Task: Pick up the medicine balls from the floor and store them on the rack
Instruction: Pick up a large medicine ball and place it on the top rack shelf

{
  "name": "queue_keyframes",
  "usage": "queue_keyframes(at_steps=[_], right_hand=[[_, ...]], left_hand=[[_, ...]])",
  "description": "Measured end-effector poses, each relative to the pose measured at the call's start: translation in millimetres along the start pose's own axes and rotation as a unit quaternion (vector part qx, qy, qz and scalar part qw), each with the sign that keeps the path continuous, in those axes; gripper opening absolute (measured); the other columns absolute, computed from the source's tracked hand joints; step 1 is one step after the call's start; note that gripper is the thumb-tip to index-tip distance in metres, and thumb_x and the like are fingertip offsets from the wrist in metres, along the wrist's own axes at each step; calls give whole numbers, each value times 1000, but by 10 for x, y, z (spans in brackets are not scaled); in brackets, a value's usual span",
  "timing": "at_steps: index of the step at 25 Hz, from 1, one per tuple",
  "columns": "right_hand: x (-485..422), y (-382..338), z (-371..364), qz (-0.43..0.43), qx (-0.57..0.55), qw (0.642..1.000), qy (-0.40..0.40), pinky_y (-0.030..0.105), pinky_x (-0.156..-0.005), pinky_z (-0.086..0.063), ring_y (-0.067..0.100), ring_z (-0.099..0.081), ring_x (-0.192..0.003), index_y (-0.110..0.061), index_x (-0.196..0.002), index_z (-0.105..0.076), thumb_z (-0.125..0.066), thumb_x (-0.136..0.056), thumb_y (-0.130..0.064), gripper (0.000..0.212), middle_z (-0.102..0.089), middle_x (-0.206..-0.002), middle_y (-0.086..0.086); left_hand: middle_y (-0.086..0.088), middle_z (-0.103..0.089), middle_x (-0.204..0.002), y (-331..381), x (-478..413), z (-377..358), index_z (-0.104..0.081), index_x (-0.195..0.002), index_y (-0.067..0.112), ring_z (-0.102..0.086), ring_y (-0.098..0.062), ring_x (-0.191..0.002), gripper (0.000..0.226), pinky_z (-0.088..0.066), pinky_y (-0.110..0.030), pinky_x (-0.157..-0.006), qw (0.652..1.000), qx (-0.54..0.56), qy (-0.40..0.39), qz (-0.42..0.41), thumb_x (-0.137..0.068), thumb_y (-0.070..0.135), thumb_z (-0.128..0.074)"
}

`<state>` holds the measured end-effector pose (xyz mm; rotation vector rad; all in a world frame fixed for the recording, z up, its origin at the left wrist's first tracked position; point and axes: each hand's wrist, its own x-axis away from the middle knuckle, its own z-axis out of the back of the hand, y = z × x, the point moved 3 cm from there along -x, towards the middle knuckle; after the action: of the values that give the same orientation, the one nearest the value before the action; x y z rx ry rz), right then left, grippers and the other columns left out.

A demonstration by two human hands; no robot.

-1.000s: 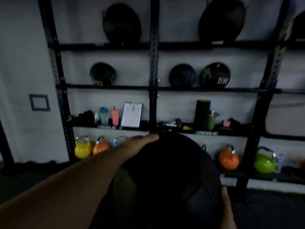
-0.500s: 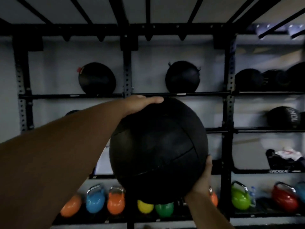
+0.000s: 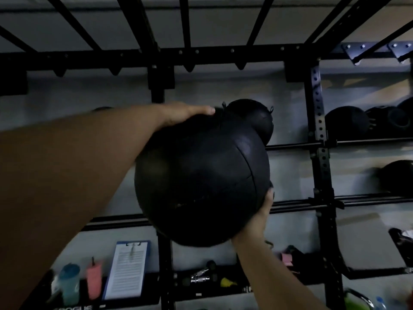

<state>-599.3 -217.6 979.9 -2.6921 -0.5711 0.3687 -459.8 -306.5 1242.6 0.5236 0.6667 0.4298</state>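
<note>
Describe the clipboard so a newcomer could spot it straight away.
Start at the black rack against the wall and drop to its low shelf, left of the centre upright. The clipboard leans there, just right of a pink cup and a teal cup. It is the only flat, white, paper-covered thing with a blue edge.

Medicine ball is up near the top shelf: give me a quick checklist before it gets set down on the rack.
1. Both hands on the medicine ball: ok. Left hand on top, right hand underneath.
2. Ball raised to the top shelf: cannot tell; most of it sits below the bar in this view.
3. Landing spot free: not ok directly ahead; a stored ball sits right behind the held one.
4. Space left of the upright: cannot tell; the forearm hides it.
5. Right fingers clear of the shelf bar: ok.
</note>
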Motion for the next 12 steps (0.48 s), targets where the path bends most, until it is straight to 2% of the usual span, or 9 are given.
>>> queue_keyframes(at_steps=[3,5,6,7,8,9,11,12], right_hand=[[-519,252,-446,25,4,1000,1,48,-92,-63,36,-74,-117,-34,-137,-71,-79,-53,-85,99,-79,-129,3],[-894,406,-650,44,-14,999,-7,52,-100,-59,37,-73,-118,-36,-135,-71,-83,-49,-85,100,-79,-128,3],[-1087,429,-733,64,-2,998,-19,55,-104,-57,38,-72,-120,-38,-136,-71,-84,-50,-85,99,-78,-131,3],[-1296,473,-828,77,3,997,-19,57,-105,-56,38,-72,-121,-40,-137,-70,-84,-51,-86,99,-76,-134,3],[-1527,518,-906,92,-2,995,-37,58,-105,-56,39,-72,-122,-42,-139,-68,-84,-50,-87,101,-75,-136,3],[-1764,557,-1006,99,-6,994,-45,57,-104,-56,38,-72,-122,-42,-140,-67,-84,-48,-87,104,-75,-136,3],[-2213,535,-1219,115,-7,992,-52,55,-104,-57,36,-73,-120,-39,-140,-67,-85,-44,-86,108,-77,-133,2],[-2489,529,-1301,121,-15,991,-55,54,-104,-57,35,-73,-120,-38,-141,-67,-85,-45,-85,109,-77,-133,2]], left_hand=[[-6,-70,-133,-131,-580,311,-70,-141,25,-70,-28,-107,93,-51,-38,-97,1000,2,11,-14,-68,83,-79],[-3,-73,-131,-230,-897,457,-70,-139,25,-71,-25,-109,99,-53,-34,-93,999,-5,-19,-44,-61,83,-81],[1,-72,-129,-248,-1021,513,-69,-140,26,-70,-21,-112,92,-52,-30,-92,997,-9,-34,-73,-67,80,-80],[5,-68,-131,-282,-1154,572,-65,-141,29,-67,-18,-117,80,-49,-27,-95,993,-19,-39,-107,-77,74,-76],[7,-63,-136,-301,-1290,627,-60,-150,32,-61,-18,-126,82,-44,-26,-102,991,-25,-26,-132,-80,71,-75],[5,-59,-146,-340,-1465,673,-56,-156,33,-56,-19,-136,98,-40,-27,-110,987,-35,-7,-154,-71,76,-78],[2,-50,-165,-388,-1791,713,-51,-161,34,-48,-22,-151,138,-35,-32,-123,983,-31,65,-171,-37,85,-83],[1,-49,-168,-397,-1999,717,-52,-161,35,-47,-23,-153,146,-34,-35,-126,980,-19,94,-175,-28,85,-84]])
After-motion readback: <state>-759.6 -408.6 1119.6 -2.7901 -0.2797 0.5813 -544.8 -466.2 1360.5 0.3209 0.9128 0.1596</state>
